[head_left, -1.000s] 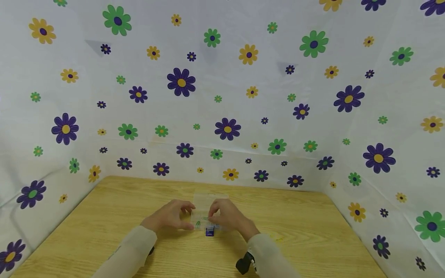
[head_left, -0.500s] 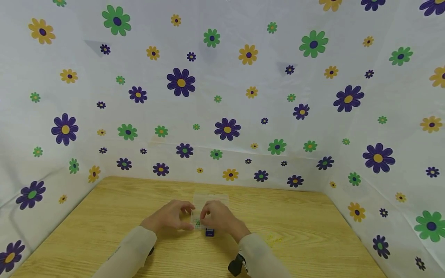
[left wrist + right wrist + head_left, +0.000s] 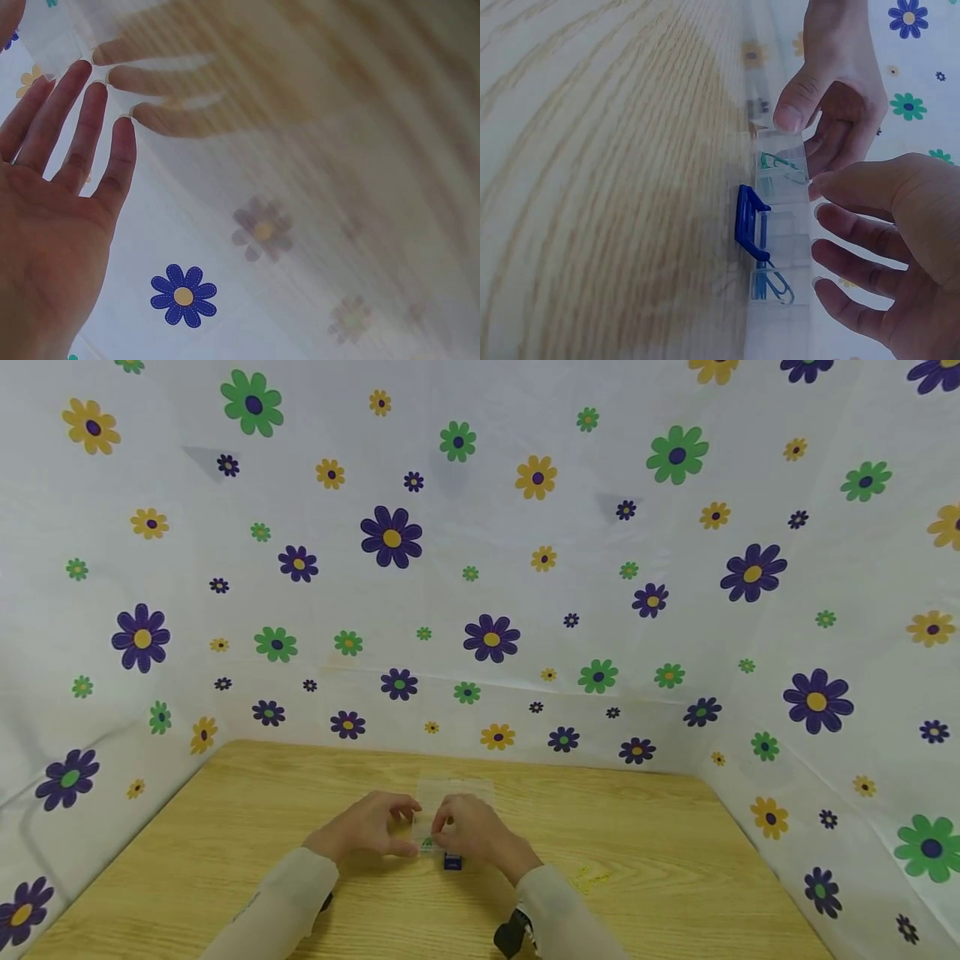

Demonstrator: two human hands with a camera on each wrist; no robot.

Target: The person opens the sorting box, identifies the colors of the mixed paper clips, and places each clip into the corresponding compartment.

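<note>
A clear plastic compartment box (image 3: 455,802) (image 3: 784,217) lies on the wooden table (image 3: 225,827), with both hands on it. My left hand (image 3: 372,827) pinches its left end, the thumb (image 3: 795,105) pressing on the rim; its other fingers (image 3: 90,112) are straight, tips on the table. My right hand (image 3: 468,832) curls over the box, fingertips (image 3: 832,225) against its top edge. A green paper clip (image 3: 780,163) and blue paper clips (image 3: 772,285) lie in separate compartments. A blue binder clip (image 3: 452,861) (image 3: 750,223) sits against the box's near side.
White sheets printed with flowers (image 3: 487,568) wall the table at the back and on both sides. A small yellow object (image 3: 591,878) lies on the wood right of my right forearm. Bare wood spreads to the left and right of the hands.
My right hand has slid left along the box, closing up to the left hand. The left hand and the box have stayed put.
</note>
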